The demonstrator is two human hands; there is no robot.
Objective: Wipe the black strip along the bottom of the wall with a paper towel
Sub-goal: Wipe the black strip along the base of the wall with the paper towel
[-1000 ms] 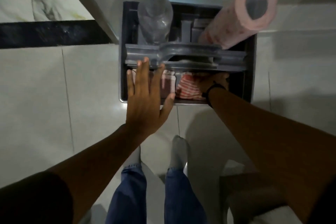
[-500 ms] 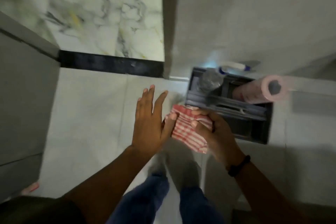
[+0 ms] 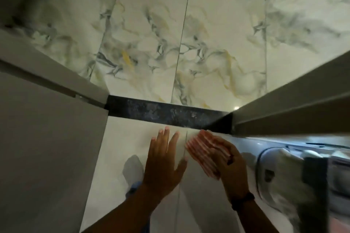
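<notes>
The black strip runs along the foot of the marble-patterned wall, between a grey panel on the left and a grey edge on the right; it looks dusty and mottled. My right hand grips a folded red-and-white striped paper towel, whose far corner sits just short of the strip's right end. My left hand hovers flat over the floor tile beside it, fingers spread, holding nothing, fingertips a short way below the strip.
A grey cabinet side closes the left. A grey slanted edge and a blurred pale rounded object fill the right. My socked foot stands on the light floor tile. The marble wall rises behind.
The view swung left from the caddy to the wall. My right hand lifted the striped towel out of the caddy and carried it toward the black strip; my left hand moved along, still open.
</notes>
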